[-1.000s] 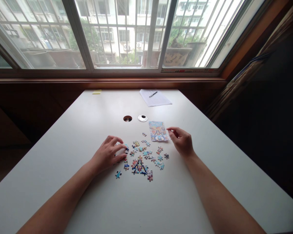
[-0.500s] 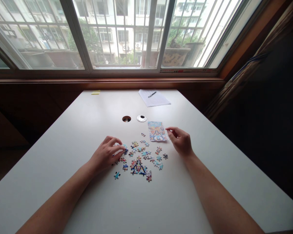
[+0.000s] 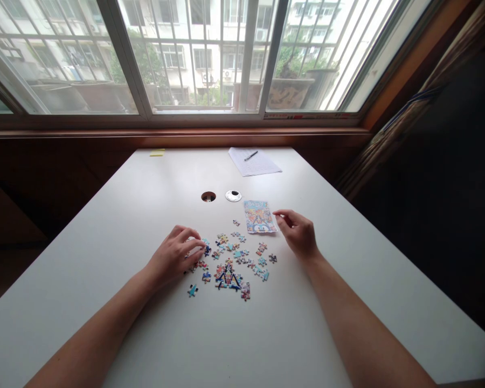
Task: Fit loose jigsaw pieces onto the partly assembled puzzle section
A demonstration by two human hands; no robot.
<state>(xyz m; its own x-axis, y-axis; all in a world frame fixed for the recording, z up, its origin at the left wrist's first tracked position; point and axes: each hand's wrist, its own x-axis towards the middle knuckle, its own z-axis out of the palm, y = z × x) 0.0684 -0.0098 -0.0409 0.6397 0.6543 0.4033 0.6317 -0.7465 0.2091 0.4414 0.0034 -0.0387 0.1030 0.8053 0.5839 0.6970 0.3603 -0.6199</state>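
Left of the joined multicoloured cardboard puzzle section [image 3: 228, 277], the bare left hand [image 3: 177, 249] has uncovered small reddish pieces [image 3: 203, 264], leaving that section unextended, its grip too unclear to tell.

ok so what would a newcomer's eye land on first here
Probably the puzzle pieces scattered on the white table, some partly hidden by the left hand, with a joined cluster toward the near side. Then the colourful sheet beyond most of them, just left of the right hand. The bright window across the top also draws the eye.
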